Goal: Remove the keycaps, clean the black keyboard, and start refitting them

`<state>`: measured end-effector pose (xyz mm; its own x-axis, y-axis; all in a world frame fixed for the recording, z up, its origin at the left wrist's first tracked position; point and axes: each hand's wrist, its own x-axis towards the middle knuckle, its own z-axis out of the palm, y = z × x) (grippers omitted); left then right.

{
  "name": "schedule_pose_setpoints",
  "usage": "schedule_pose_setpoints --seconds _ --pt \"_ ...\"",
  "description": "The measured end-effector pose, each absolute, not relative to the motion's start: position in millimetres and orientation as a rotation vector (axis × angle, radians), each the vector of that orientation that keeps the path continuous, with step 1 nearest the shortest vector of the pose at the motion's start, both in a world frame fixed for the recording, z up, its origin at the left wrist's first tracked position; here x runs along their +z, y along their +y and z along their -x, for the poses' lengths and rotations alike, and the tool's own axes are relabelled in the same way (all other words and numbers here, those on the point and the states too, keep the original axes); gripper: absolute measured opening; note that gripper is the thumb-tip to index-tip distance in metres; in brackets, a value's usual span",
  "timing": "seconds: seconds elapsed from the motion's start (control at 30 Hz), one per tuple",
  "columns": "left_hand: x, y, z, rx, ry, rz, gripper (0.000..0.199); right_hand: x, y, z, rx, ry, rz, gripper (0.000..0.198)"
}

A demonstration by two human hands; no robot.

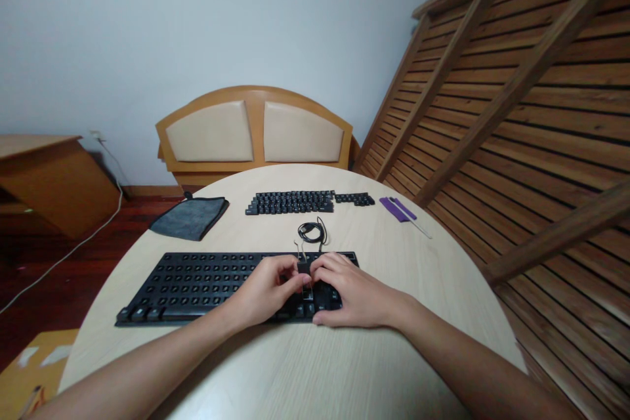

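Note:
A black keyboard lies on the round table, most of its keycaps off and its switches showing; a few caps remain along its front row. My left hand pinches a small keycap puller with a black body and thin wire prongs at both ends. The puller stands upright over the keyboard's right part, its lower wires down among the keys. My right hand lies across the keyboard's right end, thumb at the front edge and curled fingers close beside the puller. Those fingers hide the keys beneath them.
Removed keycaps stand in rows at the back of the table. A coiled cable lies behind the keyboard. A dark cloth pouch is at the left, a purple-handled brush-like tool at the right.

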<state>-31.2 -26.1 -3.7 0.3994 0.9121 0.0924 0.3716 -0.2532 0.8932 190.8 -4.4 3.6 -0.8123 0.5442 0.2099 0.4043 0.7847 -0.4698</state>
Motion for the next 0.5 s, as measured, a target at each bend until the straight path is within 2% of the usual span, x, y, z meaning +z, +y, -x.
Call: schedule_pose_setpoints --seconds 0.5 --pt "10 -34 29 0.818 1.117 -2.081 0.022 4 -5 -190 0.573 -2.647 0.733 0.045"
